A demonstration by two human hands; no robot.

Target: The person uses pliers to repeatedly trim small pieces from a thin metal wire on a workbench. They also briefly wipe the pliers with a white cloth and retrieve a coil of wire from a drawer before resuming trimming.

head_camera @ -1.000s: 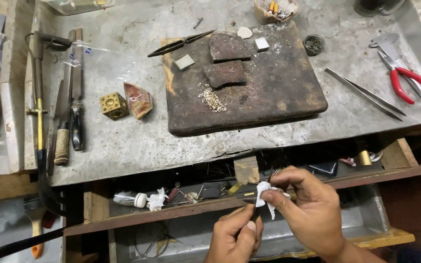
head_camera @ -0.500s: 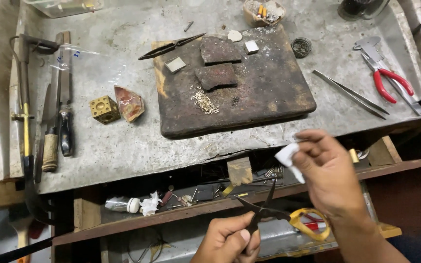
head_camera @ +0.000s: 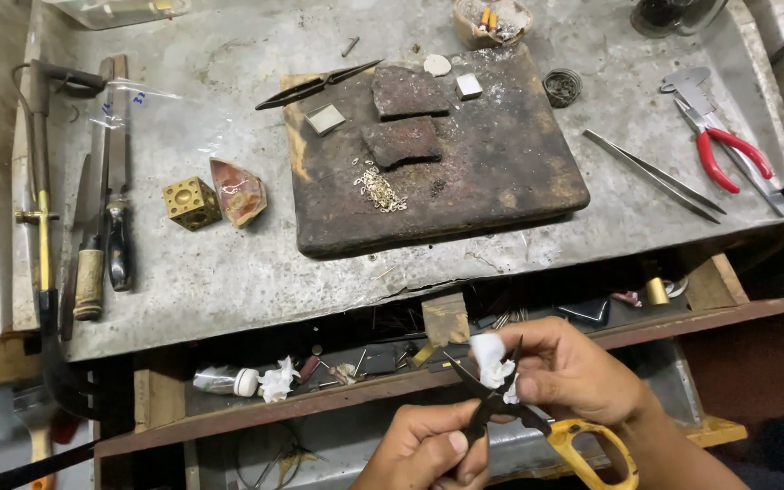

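Note:
At the bottom of the head view, my left hand [head_camera: 428,446] grips small black shears [head_camera: 485,392] by their handles. The blades point up and stand apart around a small white wad [head_camera: 490,356]. My right hand [head_camera: 578,374] pinches that wad between thumb and fingers, just right of the blades. Both hands hover over an open drawer [head_camera: 592,338] below the grey workbench [head_camera: 229,272]. A yellow loop handle [head_camera: 592,446] shows under my right wrist; what it belongs to is unclear.
A dark charred block [head_camera: 465,181] on the bench carries small slabs and a heap of fine chain links [head_camera: 379,189]. Red-handled pliers [head_camera: 728,154] and tweezers [head_camera: 651,174] lie right. Files [head_camera: 115,209], a brass cube [head_camera: 191,201] and a reddish stone [head_camera: 238,192] lie left.
My right hand dropped from bench-edge height and brought the white wad left to the shear blades. My left hand with the shears rose slightly toward it.

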